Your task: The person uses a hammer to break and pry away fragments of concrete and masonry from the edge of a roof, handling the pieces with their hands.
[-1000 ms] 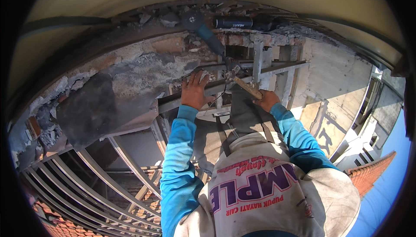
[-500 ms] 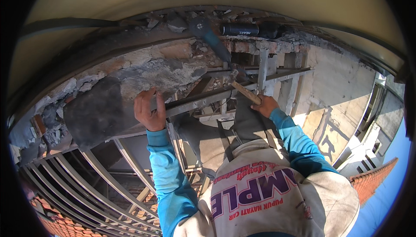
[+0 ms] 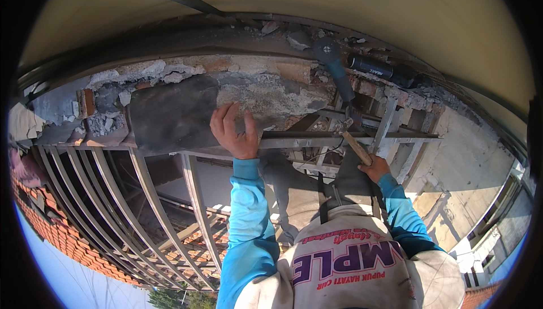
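My left hand [image 3: 235, 132] is open, fingers bent and apart, in front of a broken concrete slab [image 3: 266, 94]. Its fingertips are by the right edge of a dark, flat sheet [image 3: 169, 114]; whether they touch it I cannot tell. In my right hand [image 3: 375, 169] is the wooden handle of a hammer [image 3: 357, 148], gripped near its end. The hammer's head points away from me, above a metal beam [image 3: 300, 139] that runs crosswise in front of my legs.
Beyond the slab lie a teal and black power tool [image 3: 337, 74] and a black cylinder [image 3: 370, 66] among rubble. Curved metal bars [image 3: 153, 207] span an opening at the left, with roof tiles [image 3: 68, 235] below. A concrete wall [image 3: 464, 145] stands at the right.
The view has swung left, so the scene sits farther right. My left hand has moved left along the slab, closer to the dark sheet. My right hand still grips the hammer.
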A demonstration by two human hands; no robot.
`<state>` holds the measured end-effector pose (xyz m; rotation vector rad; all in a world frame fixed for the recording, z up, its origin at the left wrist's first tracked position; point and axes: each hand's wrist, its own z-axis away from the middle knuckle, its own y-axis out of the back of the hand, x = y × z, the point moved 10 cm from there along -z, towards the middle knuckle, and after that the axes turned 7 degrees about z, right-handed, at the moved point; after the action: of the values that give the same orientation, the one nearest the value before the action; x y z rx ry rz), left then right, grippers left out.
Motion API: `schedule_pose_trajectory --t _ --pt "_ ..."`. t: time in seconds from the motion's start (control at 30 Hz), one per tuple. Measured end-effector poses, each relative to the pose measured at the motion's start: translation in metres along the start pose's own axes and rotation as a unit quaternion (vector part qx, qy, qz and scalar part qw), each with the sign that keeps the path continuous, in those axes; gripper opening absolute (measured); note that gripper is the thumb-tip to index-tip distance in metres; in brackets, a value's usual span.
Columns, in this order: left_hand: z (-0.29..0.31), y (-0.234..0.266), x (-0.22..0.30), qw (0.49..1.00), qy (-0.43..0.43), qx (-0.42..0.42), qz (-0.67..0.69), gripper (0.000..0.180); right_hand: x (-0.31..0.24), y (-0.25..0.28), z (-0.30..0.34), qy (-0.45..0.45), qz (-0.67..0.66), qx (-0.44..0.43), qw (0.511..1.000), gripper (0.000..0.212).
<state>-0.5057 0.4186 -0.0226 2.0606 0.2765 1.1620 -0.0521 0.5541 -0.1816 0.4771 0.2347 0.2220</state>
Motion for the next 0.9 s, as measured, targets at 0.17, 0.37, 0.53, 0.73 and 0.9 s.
schedule_pose_trajectory --t 0.17,0.37,0.53,0.73,0.9 --pt "-0.005 0.092 -0.054 0.955 0.15 0.244 -0.082 0.051 -0.009 0.0 0.002 0.009 0.032 -0.015 0.999 0.05" --pt "0.006 0.142 -0.097 0.856 0.305 0.413 0.061 0.06 -0.036 0.005 -0.001 0.028 0.006 0.032 0.999 0.042" --pt "-0.014 0.12 -0.121 0.82 0.317 0.297 0.372 0.042 -0.03 -0.009 -0.008 0.033 0.019 0.022 0.999 0.045" --pt "-0.128 0.053 -0.055 0.871 0.246 0.016 0.424 0.05 -0.047 0.002 0.006 0.067 0.049 -0.008 0.997 0.046" --pt "-0.174 -0.023 -0.058 0.928 0.171 -0.186 0.274 0.057 -0.084 0.009 0.014 0.113 0.053 -0.016 0.992 0.047"
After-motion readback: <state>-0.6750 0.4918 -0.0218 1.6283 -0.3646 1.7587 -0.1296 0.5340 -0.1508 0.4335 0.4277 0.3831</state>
